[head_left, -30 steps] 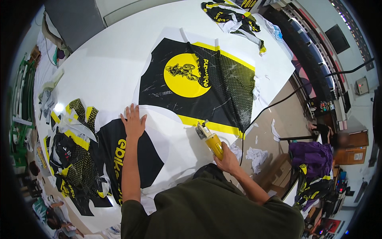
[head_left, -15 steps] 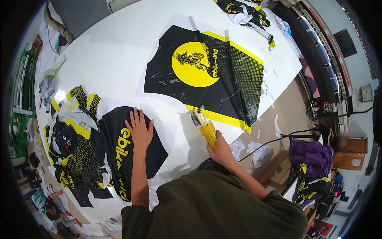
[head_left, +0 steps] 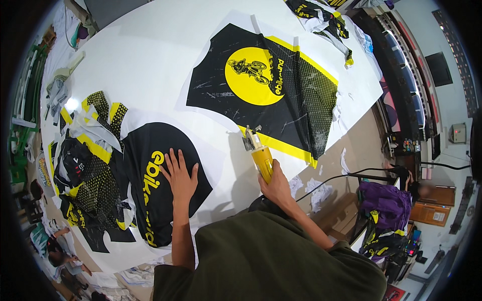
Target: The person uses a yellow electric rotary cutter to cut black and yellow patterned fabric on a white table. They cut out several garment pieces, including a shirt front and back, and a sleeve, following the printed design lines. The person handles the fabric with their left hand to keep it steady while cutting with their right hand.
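Observation:
My left hand (head_left: pixel 181 176) lies flat, fingers spread, on a black curved fabric piece (head_left: pixel 197 200) with yellow lettering. My right hand (head_left: pixel 277 188) is wrapped round the yellow body of a handheld electric fabric cutter (head_left: pixel 262 163). The cutter's metal head stands beside the yellow edge of a large black and yellow printed fabric panel (head_left: pixel 211 89), which bears a yellow disc with a bike rider. White margin runs around both pieces. Whether the cutter's head touches the panel I cannot tell.
Left of my hand is a heap of black, yellow and white pieces (head_left: pixel 98 173). More cut fabric (head_left: pixel 321 22) lies at the far right of the white table (head_left: pixel 135 55). A dark cable (head_left: pixel 326 182) runs off right, above scraps on the floor. Purple cloth (head_left: pixel 384 204) is piled at the right.
My left hand has slid a little nearer to me over the black piece. My right hand keeps its grip on the cutter by the yellow edge. The whole view has shifted slightly.

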